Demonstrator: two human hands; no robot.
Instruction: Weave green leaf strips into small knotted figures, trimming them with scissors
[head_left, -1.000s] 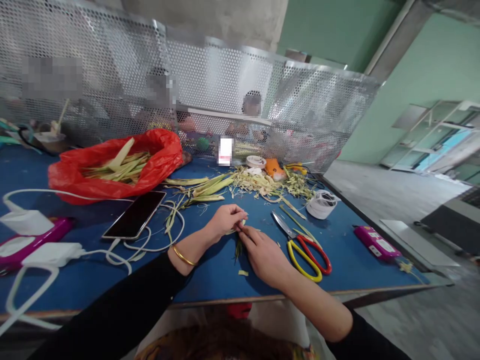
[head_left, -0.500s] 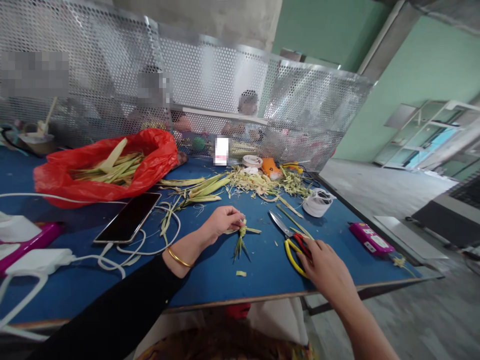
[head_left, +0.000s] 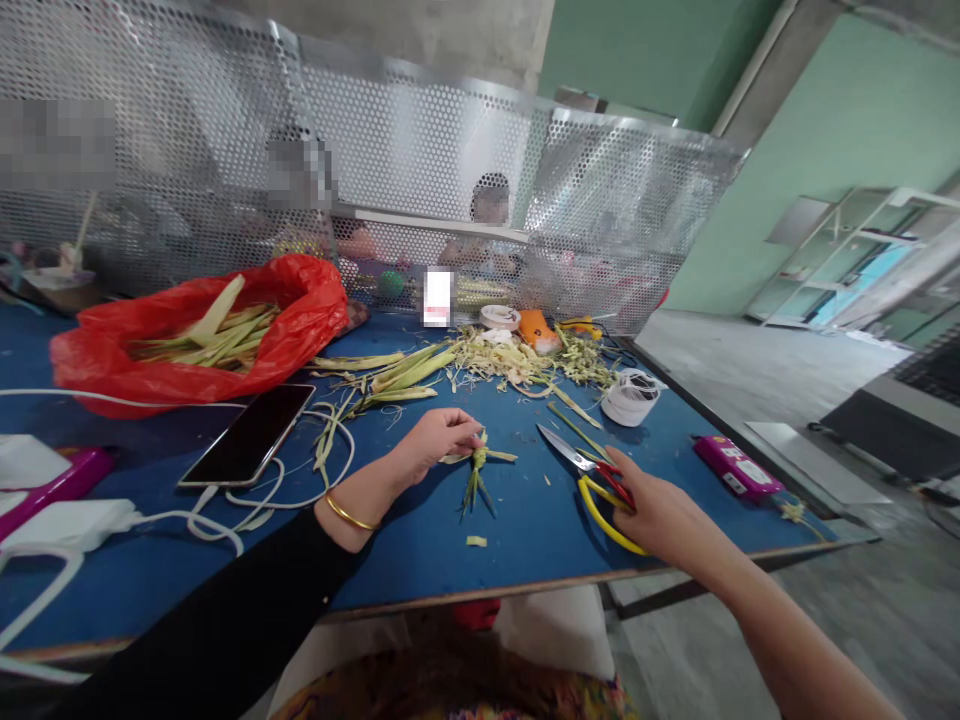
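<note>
My left hand (head_left: 442, 440), with a gold bangle at the wrist, pinches a small knotted figure of pale green leaf strips (head_left: 478, 460). Narrow ends fan out below its knot, and one strip sticks out to the right. My right hand (head_left: 649, 500) has its fingers round the red handle of a pair of scissors (head_left: 570, 448). The yellow handle loop lies beside the thumb, and the blades point up and left, nearly together. A short cut piece of leaf (head_left: 476, 541) rests on the blue table below the figure. A long green strip (head_left: 574, 428) lies beside the blades.
At the left are a red plastic bag (head_left: 300, 330) of leaves, a phone (head_left: 251, 437) and white cables. Leaf scraps (head_left: 502, 358) and a white ribbon roll (head_left: 631, 398) sit farther back. A purple pack (head_left: 739, 468) lies right. People are behind the perforated metal screen (head_left: 405, 140).
My right hand has shifted slightly right, and the scissors' yellow loop has swung lower and to the right. My left hand still holds the leaf figure. The view has shifted a little.
</note>
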